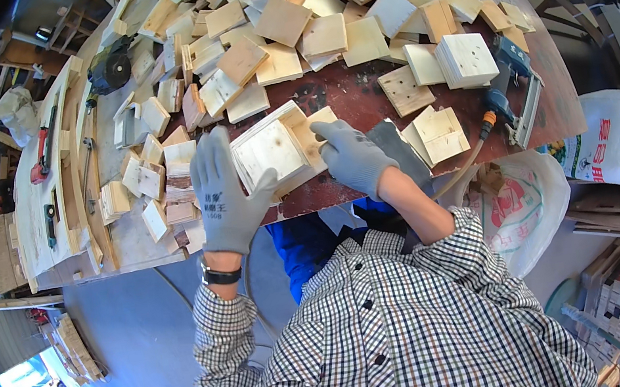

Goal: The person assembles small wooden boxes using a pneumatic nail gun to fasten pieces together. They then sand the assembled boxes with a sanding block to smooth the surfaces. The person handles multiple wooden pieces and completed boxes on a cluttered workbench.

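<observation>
Near the front edge of the table lies a small stack of pale square wooden boards [269,158], fanned out toward the right. My left hand [226,194], in a grey glove, rests upright along the stack's left side, its fingers stretched out and the thumb apart near the front corner. On the other side my gloved right hand [357,158] has its fingers bent and closed at the edge of a wooden board [305,142]; its fingertips are partly hidden. A dark grey flat piece [400,150] sits just beyond my right hand.
Loose wooden squares [284,21] are heaped across the dark red table [359,94]. A neat block of squares [465,60] stands beside a nail gun [514,87] with a hose [466,162]. A red-handled tool [42,157] lies left. White sacks [524,201] are at the right.
</observation>
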A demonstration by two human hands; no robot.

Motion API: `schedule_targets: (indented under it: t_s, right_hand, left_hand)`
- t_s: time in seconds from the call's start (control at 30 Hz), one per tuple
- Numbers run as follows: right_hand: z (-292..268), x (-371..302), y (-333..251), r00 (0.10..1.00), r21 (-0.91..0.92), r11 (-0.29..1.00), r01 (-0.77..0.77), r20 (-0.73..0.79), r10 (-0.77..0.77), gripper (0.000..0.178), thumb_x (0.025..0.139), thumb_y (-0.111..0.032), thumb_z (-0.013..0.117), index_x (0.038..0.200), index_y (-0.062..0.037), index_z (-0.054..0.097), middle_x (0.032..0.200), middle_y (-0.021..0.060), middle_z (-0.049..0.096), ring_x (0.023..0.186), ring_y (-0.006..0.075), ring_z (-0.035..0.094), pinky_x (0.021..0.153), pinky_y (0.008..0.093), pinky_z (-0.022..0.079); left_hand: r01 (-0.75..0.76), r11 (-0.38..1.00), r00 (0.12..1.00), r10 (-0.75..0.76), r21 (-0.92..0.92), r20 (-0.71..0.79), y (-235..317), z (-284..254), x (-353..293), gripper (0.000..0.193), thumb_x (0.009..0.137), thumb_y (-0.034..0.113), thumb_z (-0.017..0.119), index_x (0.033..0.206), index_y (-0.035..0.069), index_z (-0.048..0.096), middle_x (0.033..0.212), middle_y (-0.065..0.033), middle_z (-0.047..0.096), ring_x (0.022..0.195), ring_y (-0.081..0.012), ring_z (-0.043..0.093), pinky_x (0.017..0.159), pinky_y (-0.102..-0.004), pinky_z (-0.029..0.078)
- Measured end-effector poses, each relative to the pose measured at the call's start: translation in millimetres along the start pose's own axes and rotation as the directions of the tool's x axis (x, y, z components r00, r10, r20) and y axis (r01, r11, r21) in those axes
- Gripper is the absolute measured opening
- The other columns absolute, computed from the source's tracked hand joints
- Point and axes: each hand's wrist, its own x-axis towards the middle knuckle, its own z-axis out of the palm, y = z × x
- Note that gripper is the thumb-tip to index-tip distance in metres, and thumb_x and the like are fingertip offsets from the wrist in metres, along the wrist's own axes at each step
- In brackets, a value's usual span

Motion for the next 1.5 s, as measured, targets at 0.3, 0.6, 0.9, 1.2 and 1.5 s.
schedule_targets:
  t_s: [0.3,0.6,0.9,1.2,1.5]
  right_hand:
    - [12.2,-2.5,-47.0,0.994,-0.125,0.989,-0.077,0.066,0.086,0.060,0.106,-0.054,0.047,0.133,-0.0019,0.062,0.127,0.0292,0.063,0.121,0.0463,0.063,0.106,0.0530,0.049]
    - [35.4,2.1,-28.5,0.999,-0.128,0.991,-0.045,-0.003,0.045,0.060,0.101,-0.056,0.052,0.128,-0.0037,0.065,0.128,0.0254,0.063,0.120,0.0448,0.062,0.103,0.0552,0.048]
    - [45.9,-6.9,-18.9,0.989,0.036,0.998,-0.044,-0.137,0.049,0.066,0.091,-0.060,0.063,0.132,-0.0083,0.066,0.137,0.0210,0.057,0.123,0.0438,0.056,0.107,0.0547,0.043]
    - [56.6,-44.0,-24.2,0.941,0.018,1.000,-0.003,-0.337,0.009,0.080,0.080,-0.059,0.077,0.133,-0.0017,0.058,0.133,0.0179,0.053,0.124,0.0380,0.050,0.102,0.0547,0.040]
    - [46.3,-39.6,-18.5,0.976,0.017,0.998,0.066,-0.210,-0.061,0.080,0.084,-0.058,0.074,0.142,-0.0057,0.055,0.141,0.0138,0.052,0.129,0.0309,0.049,0.100,0.0506,0.038]
  left_hand:
    - [0.021,0.994,0.983,-0.040,0.109,0.178,43.1,27.0,-33.5,0.086,0.092,0.042,0.073,0.155,-0.006,0.039,0.164,-0.0321,0.034,0.154,-0.0499,0.030,0.127,-0.0617,0.022]
    - [0.020,0.999,0.996,-0.023,0.029,0.089,38.2,36.8,-33.1,0.081,0.084,0.021,0.077,0.153,-0.003,0.041,0.161,-0.0290,0.037,0.152,-0.0511,0.031,0.127,-0.0622,0.023]
    - [-0.012,0.996,0.999,0.009,0.092,0.034,34.7,47.8,-32.4,0.069,0.089,0.012,0.070,0.152,-0.002,0.046,0.162,-0.0281,0.040,0.152,-0.0514,0.033,0.124,-0.0618,0.026]
    - [0.005,0.993,0.993,-0.018,0.115,0.116,38.6,38.1,-31.8,0.076,0.092,0.023,0.070,0.156,-0.005,0.040,0.165,-0.0271,0.037,0.154,-0.0513,0.031,0.125,-0.0617,0.027]
    - [0.027,0.976,0.995,-0.048,0.217,0.093,44.4,39.3,-33.4,0.077,0.097,0.031,0.074,0.158,0.000,0.037,0.162,-0.0252,0.041,0.150,-0.0489,0.040,0.121,-0.0604,0.037]
